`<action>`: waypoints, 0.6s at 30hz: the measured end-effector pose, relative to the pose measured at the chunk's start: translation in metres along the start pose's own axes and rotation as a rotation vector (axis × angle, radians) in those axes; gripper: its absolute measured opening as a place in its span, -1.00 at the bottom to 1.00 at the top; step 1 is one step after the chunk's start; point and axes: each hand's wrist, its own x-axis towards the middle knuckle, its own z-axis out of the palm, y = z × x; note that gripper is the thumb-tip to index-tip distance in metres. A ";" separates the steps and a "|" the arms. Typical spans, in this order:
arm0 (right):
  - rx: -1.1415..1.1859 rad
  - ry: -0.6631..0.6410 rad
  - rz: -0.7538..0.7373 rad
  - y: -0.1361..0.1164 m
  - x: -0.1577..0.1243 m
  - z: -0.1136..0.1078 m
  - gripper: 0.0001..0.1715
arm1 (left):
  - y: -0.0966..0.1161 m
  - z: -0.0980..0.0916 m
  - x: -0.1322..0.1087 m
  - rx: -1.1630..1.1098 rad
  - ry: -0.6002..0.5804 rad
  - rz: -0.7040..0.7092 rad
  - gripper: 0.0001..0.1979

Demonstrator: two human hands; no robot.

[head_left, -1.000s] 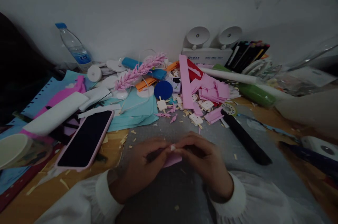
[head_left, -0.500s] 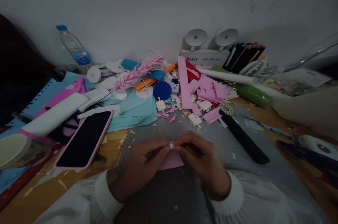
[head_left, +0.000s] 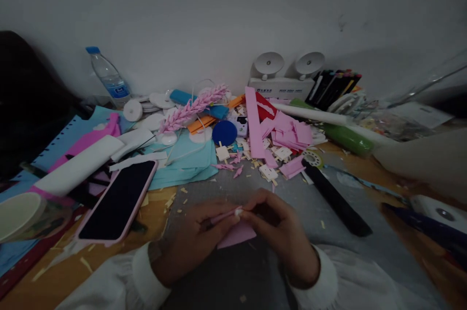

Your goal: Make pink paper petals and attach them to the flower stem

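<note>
My left hand point(head_left: 195, 239) is closed, pinching a piece of pink paper point(head_left: 239, 235) whose flat part hangs below the fingers. Along the left fingers the top edge of the paper looks rolled or folded. At that edge, a small white bit point(head_left: 238, 212) shows between the fingertips of both hands. Closed in a pinch, my right hand point(head_left: 284, 237) meets the left there and grips the paper's edge. The hands are over a dark grey mat point(head_left: 226, 283). Exactly what the white bit is, I cannot make out.
Beyond the hands lie pink paper pieces point(head_left: 292, 130), a pink braided strand point(head_left: 195, 108) and a blue disc point(head_left: 224, 133). A phone point(head_left: 118, 203) and a cup point(head_left: 22, 217) are at left. A black bar-shaped object point(head_left: 337, 198) lies at right. A water bottle point(head_left: 109, 76) stands behind.
The whole view has shifted slightly, so things sit lower in the picture. More of the pink paper's rolled-looking edge shows along my left fingers. Both hands keep their pinch.
</note>
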 end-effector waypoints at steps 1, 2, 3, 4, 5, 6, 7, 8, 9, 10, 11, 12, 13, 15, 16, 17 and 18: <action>0.030 0.001 0.030 0.000 0.000 0.000 -0.84 | 0.000 0.000 0.000 0.009 -0.003 0.001 -0.85; 0.059 0.005 0.057 0.001 0.000 0.000 -0.81 | 0.000 -0.001 0.000 0.020 -0.012 0.006 -0.85; 0.086 0.011 0.081 0.003 0.000 0.001 -0.78 | 0.000 -0.001 0.000 0.028 -0.023 0.013 -0.85; 0.114 0.016 0.103 0.004 0.000 0.001 -0.75 | 0.000 -0.002 0.000 0.031 -0.039 0.022 -0.84; 0.142 0.018 0.124 0.006 0.000 0.001 -0.72 | -0.001 -0.002 0.000 0.027 -0.057 0.033 -0.83; 0.170 0.015 0.144 0.008 0.001 0.002 -0.70 | -0.001 -0.002 0.000 0.019 -0.074 0.040 -0.82; 0.199 0.009 0.163 0.010 0.001 0.002 -0.68 | -0.001 -0.003 0.001 0.010 -0.092 0.044 -0.81; 0.222 0.001 0.182 0.011 0.001 0.003 -0.67 | -0.001 -0.003 0.001 0.001 -0.105 0.050 -0.80; 0.240 -0.008 0.200 0.011 0.002 0.003 -0.66 | 0.000 -0.003 0.001 -0.004 -0.116 0.052 -0.79; 0.252 -0.018 0.216 0.011 0.002 0.003 -0.67 | 0.000 -0.003 0.002 -0.003 -0.125 0.059 -0.77; 0.259 -0.027 0.232 0.011 0.002 0.004 -0.67 | 0.001 -0.003 0.002 0.004 -0.127 0.069 -0.77; 0.262 -0.033 0.246 0.010 0.002 0.004 -0.68 | 0.001 -0.003 0.003 0.018 -0.123 0.079 -0.77; 0.264 -0.036 0.259 0.009 0.002 0.004 -0.68 | 0.002 -0.003 0.003 0.033 -0.111 0.092 -0.77; 0.265 -0.031 0.280 0.008 0.003 0.005 -0.67 | 0.002 -0.003 0.004 0.059 -0.097 0.102 -0.78; 0.265 -0.024 0.289 0.007 0.003 0.005 -0.66 | 0.002 -0.003 0.004 0.062 -0.097 0.099 -0.78; 0.265 -0.019 0.297 0.007 0.003 0.006 -0.65 | 0.001 -0.003 0.004 0.060 -0.100 0.092 -0.78; 0.265 -0.019 0.305 0.006 0.004 0.006 -0.64 | 0.000 -0.003 0.004 0.054 -0.103 0.083 -0.78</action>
